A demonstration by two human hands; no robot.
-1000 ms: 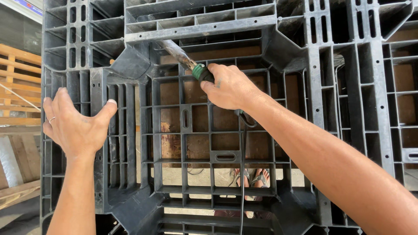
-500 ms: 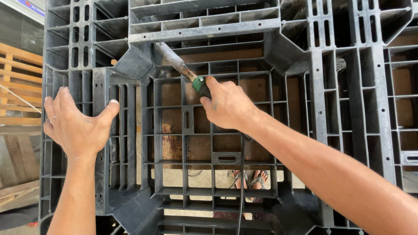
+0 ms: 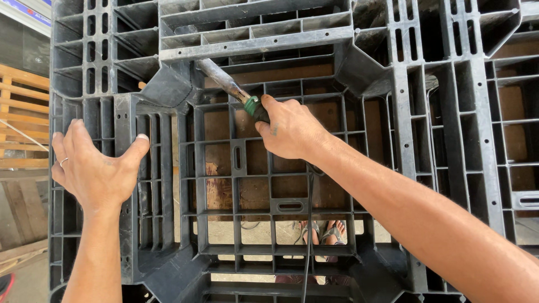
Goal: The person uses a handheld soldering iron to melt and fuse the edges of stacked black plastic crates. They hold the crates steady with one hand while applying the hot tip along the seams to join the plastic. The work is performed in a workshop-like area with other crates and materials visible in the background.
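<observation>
Change since the earlier frames: the right hand [image 3: 292, 132] has shifted slightly left and down along the grid, and the tool [image 3: 227, 87] now points more steeply up and left; the left hand [image 3: 95, 168] has stayed flat in its place.

Left hand: open, fingers spread, palm pressed against the pallet [image 3: 438, 140] at a vertical rib on its left side. Holds nothing. A ring [image 3: 63, 161] shows on one finger.

Right hand: fist closed around the tool's handle, thumb on top. Arm enters from the lower right.

Tool: a soldering-iron type, dark handle with a green collar [image 3: 251, 104] just above the fist, then a worn metal shaft. Its tip touches the pallet where a diagonal corner wall meets the pale grey crossbar [image 3: 258, 42], upper centre-left.

Cord [image 3: 307, 224]: black, hanging straight down from below the right hand, out of view at the bottom edge.

Pallet: dark grey plastic, standing upright, ribbed grid face toward the person, filling most of the view.

Behind, seen through the grid: brown board [image 3: 219, 191]; lower down, sandalled feet [image 3: 323, 233] of another person on pale ground.

Far left, beyond the pallet's edge: wooden pallets [image 3: 22, 112] stacked.
</observation>
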